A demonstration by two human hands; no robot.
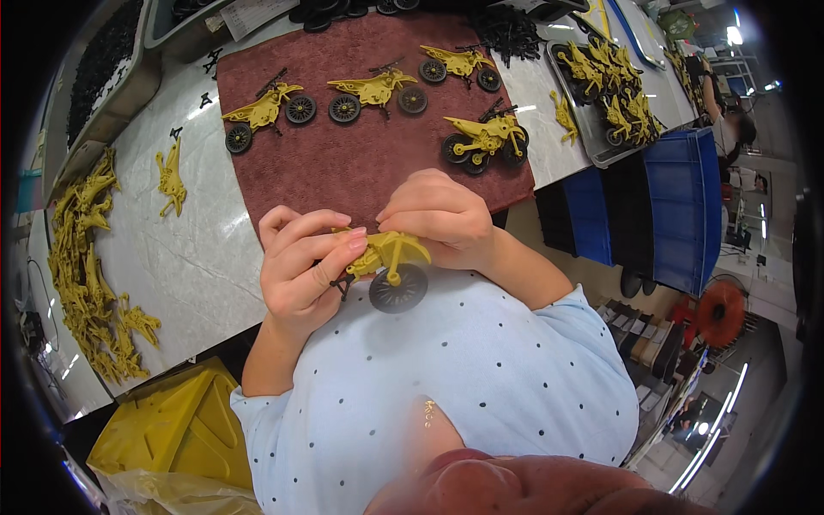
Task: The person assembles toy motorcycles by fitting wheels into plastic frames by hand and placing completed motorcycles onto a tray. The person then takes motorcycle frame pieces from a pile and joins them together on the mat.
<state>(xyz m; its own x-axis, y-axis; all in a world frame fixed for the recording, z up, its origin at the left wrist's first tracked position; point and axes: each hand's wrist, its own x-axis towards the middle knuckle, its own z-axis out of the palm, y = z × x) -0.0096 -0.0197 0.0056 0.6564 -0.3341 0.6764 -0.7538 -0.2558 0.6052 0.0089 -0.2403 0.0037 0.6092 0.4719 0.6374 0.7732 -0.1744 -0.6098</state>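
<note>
The left hand [299, 268] and right hand [442, 213] hold a yellow toy bike [400, 251] by the shirt [463, 352]. Four more bikes [372, 89] crowd the red cloth [318, 176] (a paper [257, 14] up top has tiny print).

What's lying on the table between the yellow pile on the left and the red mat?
In the head view, one yellow frame lies between the yellow pile and the red mat, with a small black piece at its top end.
</note>
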